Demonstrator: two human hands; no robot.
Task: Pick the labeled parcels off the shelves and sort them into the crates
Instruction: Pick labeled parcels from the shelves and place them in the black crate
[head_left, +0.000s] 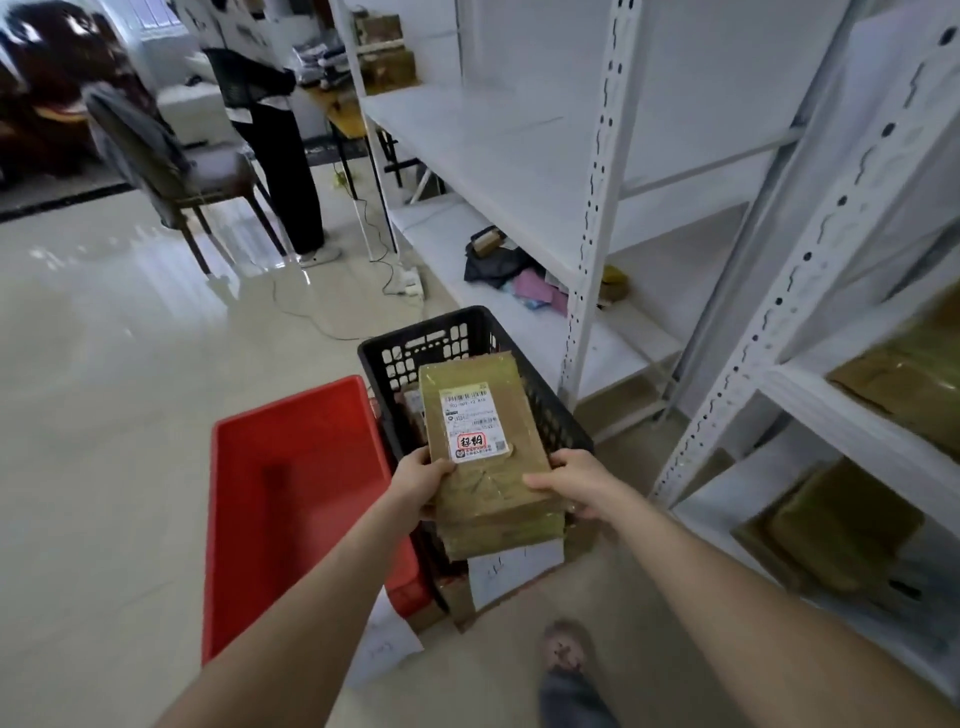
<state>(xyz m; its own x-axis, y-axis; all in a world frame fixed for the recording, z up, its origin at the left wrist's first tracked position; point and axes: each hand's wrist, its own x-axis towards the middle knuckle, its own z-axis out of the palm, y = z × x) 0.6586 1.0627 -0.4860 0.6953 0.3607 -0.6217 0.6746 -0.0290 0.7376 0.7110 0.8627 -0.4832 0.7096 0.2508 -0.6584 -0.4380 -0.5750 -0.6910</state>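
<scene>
Sorting under way, nowhere near finished by the look of things. Brown taped parcel (483, 457), white shipping label (474, 422) facing up, gripped at its near end between both hands. Left hand (421, 486) curled round the left edge, thumb on top just beside the label. Right hand (571, 483) clasping the right edge, fingers (540, 482) laid over the top face. Seems to be the top of a small stack, with at least one more brown package pressed beneath it, exact count unclear. Held roughly level above the black latticed crate (415, 332), far end reaching out beyond the fingers over the crate's middle.

Down inside the black latticed crate, below and beyond the fingers, a few packages already lying, only partly visible. Just left of the left-hand fingers, the red crate (291, 499), side by side with the black one, nothing to be seen on the visible part of its floor. Beneath the wrists, a white paper sheet (511, 569) at the crate's near end, writing too faint to read.

Left to do: well to the right of the right-hand fingers, more brown shelf parcels (898, 389) lying on the white shelving (592, 234), at two levels. Far ahead of the fingers, dark and pink soft packets (498, 265) on a low shelf. Judged from that, an early stage: one crate barely started, the other seemingly untouched.
</scene>
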